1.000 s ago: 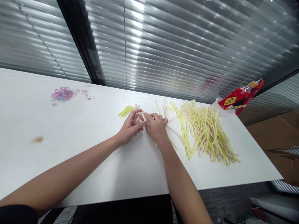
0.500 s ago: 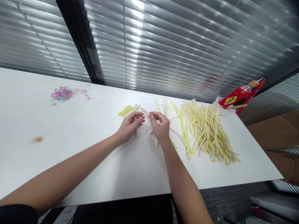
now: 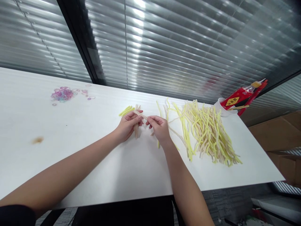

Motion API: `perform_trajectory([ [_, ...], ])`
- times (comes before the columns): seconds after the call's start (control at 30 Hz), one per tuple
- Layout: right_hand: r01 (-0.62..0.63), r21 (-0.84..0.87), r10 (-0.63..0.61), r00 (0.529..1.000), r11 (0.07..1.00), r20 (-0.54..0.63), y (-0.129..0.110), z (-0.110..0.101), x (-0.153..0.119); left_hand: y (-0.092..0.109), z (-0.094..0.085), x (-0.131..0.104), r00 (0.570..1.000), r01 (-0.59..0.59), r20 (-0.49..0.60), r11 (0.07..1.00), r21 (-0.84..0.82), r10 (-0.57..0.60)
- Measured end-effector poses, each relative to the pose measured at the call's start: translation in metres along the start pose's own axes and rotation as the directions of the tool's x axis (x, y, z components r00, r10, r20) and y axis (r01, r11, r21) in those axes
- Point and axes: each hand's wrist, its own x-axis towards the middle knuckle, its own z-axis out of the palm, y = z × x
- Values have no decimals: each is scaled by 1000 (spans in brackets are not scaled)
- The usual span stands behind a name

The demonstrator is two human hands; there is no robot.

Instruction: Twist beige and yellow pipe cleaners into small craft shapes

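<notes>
A beige pipe cleaner (image 3: 144, 117) spans the small gap between my two hands. My left hand (image 3: 127, 126) has its thumb and fingers closed on one end of it. The other end sits in a pinch of my right hand (image 3: 159, 127). Below the left fingers, beige pipe cleaners (image 3: 136, 131) lie on the table, partly covered by the hand. Just beyond that hand is a small group of short yellow pipe cleaners (image 3: 126, 110). Several loose yellow and beige strands lie beside and under my right hand.
To the right spreads a large pile of yellow and beige pipe cleaners (image 3: 209, 135). A white cup (image 3: 220, 108) holding a red-labelled bottle (image 3: 237, 97) stands behind it. Small coloured rubber bands (image 3: 63, 94) are heaped at the far left of the white table (image 3: 94, 175).
My right hand has moved slightly left, bringing the beige pipe cleaner across to my left hand. The left fingers have closed on it.
</notes>
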Motion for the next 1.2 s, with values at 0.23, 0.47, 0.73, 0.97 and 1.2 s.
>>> perform_trajectory([
  [0.23, 34, -111, -31, 999, 993, 29, -5, -5, -3, 0, 0, 2, 997, -21, -69, 999, -37, 18],
  [0.47, 191, -181, -182, 981, 965, 62, -4, -8, -6, -1, 1, 2, 993, -15, -121, 999, -35, 11],
  [0.73, -23, -55, 27, 997, 998, 79, -2, -8, -4, -1, -1, 1, 997, -8, -83, 1000, -14, 7],
  [0.97, -138, 56, 129, 983, 989, 130, -3, -12, -4, -1, -2, 0, 999, 25, -45, 1000, -8, -25],
  [1.2, -132, 54, 119, 973, 990, 196, -8, -11, -6, 2, -4, 0, 997, 70, 25, 998, 3, -70],
])
